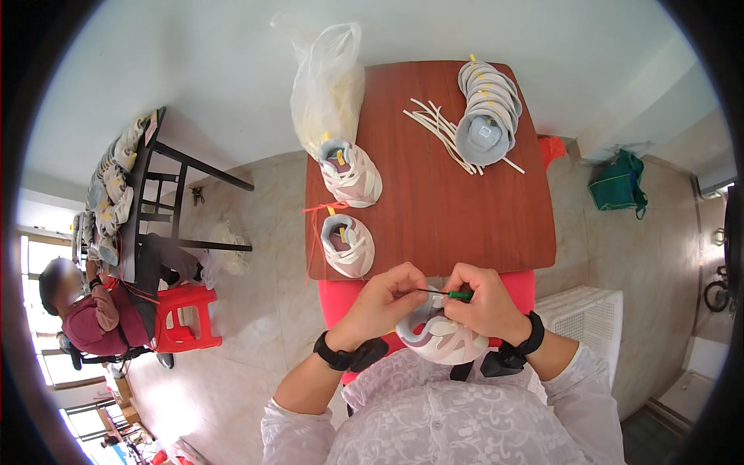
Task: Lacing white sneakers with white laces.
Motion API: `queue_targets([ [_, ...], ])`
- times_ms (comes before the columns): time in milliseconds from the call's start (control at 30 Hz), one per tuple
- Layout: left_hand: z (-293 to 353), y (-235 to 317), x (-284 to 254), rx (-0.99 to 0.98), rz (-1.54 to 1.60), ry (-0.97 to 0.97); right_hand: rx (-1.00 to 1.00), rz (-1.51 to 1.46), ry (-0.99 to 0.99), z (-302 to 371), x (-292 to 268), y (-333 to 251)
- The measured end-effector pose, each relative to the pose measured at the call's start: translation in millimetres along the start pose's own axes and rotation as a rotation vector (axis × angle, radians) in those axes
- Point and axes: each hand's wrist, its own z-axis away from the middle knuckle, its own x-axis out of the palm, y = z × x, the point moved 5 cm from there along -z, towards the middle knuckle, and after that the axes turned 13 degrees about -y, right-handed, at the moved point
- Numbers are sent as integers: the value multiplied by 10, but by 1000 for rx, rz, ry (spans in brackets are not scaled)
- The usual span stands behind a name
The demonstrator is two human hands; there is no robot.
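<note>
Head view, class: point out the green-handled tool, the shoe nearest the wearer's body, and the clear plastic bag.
Green-handled tool [461, 295]: head view, on its handle.
Nearest shoe [448, 343]: head view, on its side.
Clear plastic bag [329, 89]: head view, on its middle.

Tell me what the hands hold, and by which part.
The right hand holds a green-handled tool by its handle. The left hand meets the shaft's far end; whether it grips anything there, or either supports the shoe, is unclear.

A green bag [617, 184] and a red plastic stool [204, 311] rest on pale floor tiles [263, 302].
</note>
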Motion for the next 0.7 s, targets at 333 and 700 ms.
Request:
queue_targets([
  [333, 121, 383, 36, 165, -801, 175, 64, -103, 172, 3, 11, 192],
  [700, 9, 263, 91, 160, -953, 226, 89, -233, 94, -9, 105, 248],
])
